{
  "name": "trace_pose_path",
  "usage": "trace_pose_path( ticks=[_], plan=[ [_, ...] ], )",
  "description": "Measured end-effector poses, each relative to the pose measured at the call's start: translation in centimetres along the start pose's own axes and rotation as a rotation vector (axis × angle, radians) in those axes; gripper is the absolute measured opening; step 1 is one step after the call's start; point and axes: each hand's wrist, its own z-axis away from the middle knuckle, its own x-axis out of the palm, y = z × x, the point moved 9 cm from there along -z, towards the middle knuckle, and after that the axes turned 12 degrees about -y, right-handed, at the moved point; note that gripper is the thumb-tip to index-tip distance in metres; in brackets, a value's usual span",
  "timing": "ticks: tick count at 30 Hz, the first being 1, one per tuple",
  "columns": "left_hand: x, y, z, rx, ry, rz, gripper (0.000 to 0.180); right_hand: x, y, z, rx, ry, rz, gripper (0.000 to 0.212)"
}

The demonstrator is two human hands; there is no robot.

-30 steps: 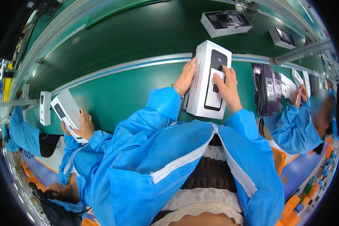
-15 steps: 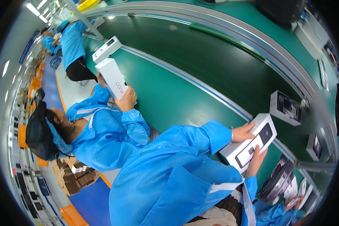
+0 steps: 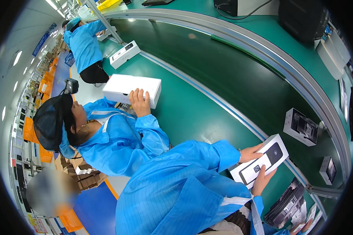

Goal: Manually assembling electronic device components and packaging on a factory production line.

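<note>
A long white carton (image 3: 248,173) printed with a dark device picture lies at a slant before me, at the edge of the green bench. From its left side my left hand (image 3: 250,153) grips it, with the fingers over the upper edge. On the near side my right hand (image 3: 263,181) holds it, a finger or thumb laid on the printed face. Right of the carton, an open white box (image 3: 301,127) with dark contents sits on the darker green belt. A smaller open box (image 3: 328,170) is nearer me.
To my left a co-worker in blue holds another white box (image 3: 133,84). Beyond stands a similar box (image 3: 125,55) on the bench. A metal rail (image 3: 208,89) divides bench from belt. Dark packets (image 3: 285,203) are stacked at lower right, near another person's hands. Further people work at far left.
The co-worker's box has turned from upright to lying level. My carton stays in both my hands, slightly lower in view as the whole view shifts. A blurred round shape appears at lower left.
</note>
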Motion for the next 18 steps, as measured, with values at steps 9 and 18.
trace_pose_path(
  ticks=[9,18],
  plan=[
    [-1.3,-5.2,-0.8,-0.068,0.121,-0.363,0.060,0.6,2.6,0.1,-0.035,-0.002,-0.197,0.063],
    [-4.4,-9.0,-1.4,0.086,0.333,-0.330,0.035,1.2,6.5,-1.2,0.051,0.014,-0.337,0.047]
  ],
)
